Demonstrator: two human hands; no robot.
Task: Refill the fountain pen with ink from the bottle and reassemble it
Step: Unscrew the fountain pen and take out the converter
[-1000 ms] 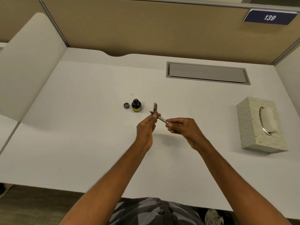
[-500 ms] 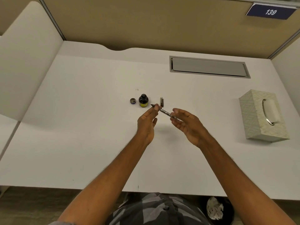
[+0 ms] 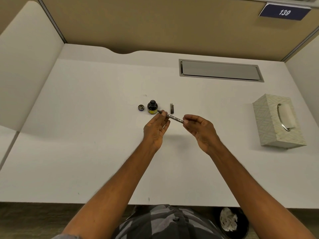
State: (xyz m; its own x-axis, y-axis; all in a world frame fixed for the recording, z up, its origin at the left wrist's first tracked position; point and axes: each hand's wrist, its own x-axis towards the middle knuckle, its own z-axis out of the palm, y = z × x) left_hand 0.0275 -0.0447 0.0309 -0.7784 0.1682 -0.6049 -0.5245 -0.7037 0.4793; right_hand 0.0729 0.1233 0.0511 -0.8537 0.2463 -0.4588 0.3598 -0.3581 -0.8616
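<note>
Head view: slim patterned pen, nib leftward, pinched between left hand and right hand.

"139" in white, blue partition sign

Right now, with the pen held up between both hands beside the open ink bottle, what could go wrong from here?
1. The ink bottle stands uncapped, its cap beside it, and the pen tip sits very near it; a nudge from the left hand might tip it and spill ink on the white desk.
2. Both hands grip the pen only by fingertips, the right hand at its end; it could slip.
</note>
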